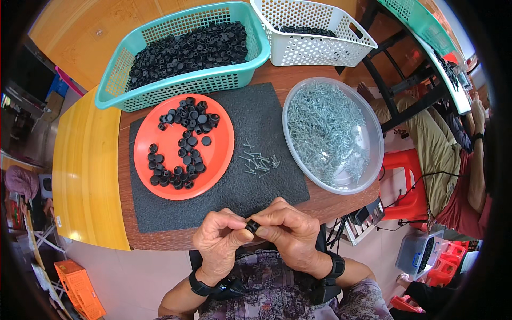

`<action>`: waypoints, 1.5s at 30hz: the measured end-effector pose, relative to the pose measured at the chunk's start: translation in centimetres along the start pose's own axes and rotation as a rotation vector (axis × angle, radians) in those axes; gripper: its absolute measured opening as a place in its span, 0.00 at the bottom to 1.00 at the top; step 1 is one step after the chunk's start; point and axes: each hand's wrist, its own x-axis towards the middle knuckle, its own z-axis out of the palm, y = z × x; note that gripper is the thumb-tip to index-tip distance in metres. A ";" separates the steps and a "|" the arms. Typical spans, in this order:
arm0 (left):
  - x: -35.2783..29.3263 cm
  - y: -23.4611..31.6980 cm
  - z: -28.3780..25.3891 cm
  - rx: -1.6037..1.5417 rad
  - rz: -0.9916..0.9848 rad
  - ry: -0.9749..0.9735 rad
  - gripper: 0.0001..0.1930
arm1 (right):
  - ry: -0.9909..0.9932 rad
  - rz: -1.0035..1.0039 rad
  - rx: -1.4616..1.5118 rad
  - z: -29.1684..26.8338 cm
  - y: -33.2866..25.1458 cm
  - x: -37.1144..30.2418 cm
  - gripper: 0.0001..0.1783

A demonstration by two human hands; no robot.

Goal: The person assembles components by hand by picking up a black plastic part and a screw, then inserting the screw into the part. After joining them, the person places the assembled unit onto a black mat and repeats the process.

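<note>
My left hand (217, 240) and my right hand (292, 234) meet in front of me at the table's near edge. Between their thumbs and fingertips they pinch one small black plastic cap (252, 226); the fingers partly cover it. Beyond my left hand, a round red-orange plate (216, 162) bears many more black caps (186, 154), lying loose in clusters. A small heap of silver screws (260, 162) is scattered on the dark grey mat (256, 109), ahead of my hands. To the right stands a clear round tub (373, 165) filled with similar screws (325, 128).
A teal basket (181, 90) full of black parts stands at the back left, beside a white basket (320, 53) holding more. On the right, a seated person (469, 176) works near a red stool (408, 184). An orange crate (79, 288) sits on the floor at lower left.
</note>
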 end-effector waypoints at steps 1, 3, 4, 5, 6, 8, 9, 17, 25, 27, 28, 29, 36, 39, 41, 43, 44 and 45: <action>0.0 0.0 0.0 -0.015 -0.015 0.007 0.12 | -0.003 0.000 0.001 0.0 -0.1 0.0 0.11; -0.1 0.0 0.0 -0.022 -0.025 0.006 0.12 | -0.017 -0.018 -0.038 -0.1 -0.4 0.1 0.10; -0.1 0.0 0.1 -0.030 -0.036 0.001 0.12 | -0.017 -0.018 -0.039 -0.1 -0.5 0.3 0.10; 0.0 0.0 0.0 -0.031 -0.037 0.001 0.12 | -0.026 -0.052 -0.039 0.0 -0.7 0.4 0.10; 0.0 0.0 -0.2 -0.031 -0.020 -0.011 0.12 | -0.035 -0.086 -0.038 0.0 -0.7 0.6 0.10; 0.2 0.1 0.2 -0.034 -0.006 -0.024 0.13 | -0.040 -0.088 -0.043 0.0 -0.8 0.8 0.10; 0.4 0.6 0.8 -0.050 -0.029 0.035 0.14 | -0.046 -0.091 -0.046 -0.1 -0.7 0.9 0.10; 0.6 0.5 -0.6 0.409 0.128 -0.094 0.25 | -0.038 -0.062 -0.032 0.4 -1.1 0.2 0.11; 0.9 -0.9 -1.3 0.410 0.380 -0.142 0.19 | -0.030 -0.027 -0.009 0.6 -1.2 0.2 0.10; 1.1 -1.0 -1.3 0.406 0.382 -0.149 0.19 | -0.054 -0.036 -0.029 0.4 -1.2 0.3 0.10; 1.3 -0.9 -1.2 0.401 0.393 -0.160 0.19 | -0.054 -0.044 -0.033 0.3 -1.4 0.4 0.10; 1.3 -0.8 -1.1 0.396 0.403 -0.163 0.19 | -0.062 -0.046 -0.064 0.2 -1.5 0.4 0.10; 1.6 1.3 -0.8 0.522 0.306 -0.138 0.20 | -0.184 0.040 0.152 -0.2 -2.0 1.1 0.11; 2.3 2.0 -0.4 0.561 0.321 -0.153 0.20 | -0.171 0.206 0.138 -0.6 -3.0 2.1 0.11; 2.5 2.9 0.0 0.489 0.189 -0.140 0.22 | -0.131 0.431 0.223 -0.8 -3.3 3.7 0.10; 2.2 4.1 -0.5 0.508 0.143 -0.122 0.23 | -0.105 0.469 0.134 -1.6 -4.1 6.9 0.10; 2.3 4.7 -0.8 0.513 0.114 -0.124 0.24 | -0.007 0.444 0.140 -2.3 -4.1 8.5 0.09; 2.7 5.2 -1.6 0.558 0.197 -0.122 0.20 | 0.061 0.392 0.138 -3.0 -4.3 10.5 0.08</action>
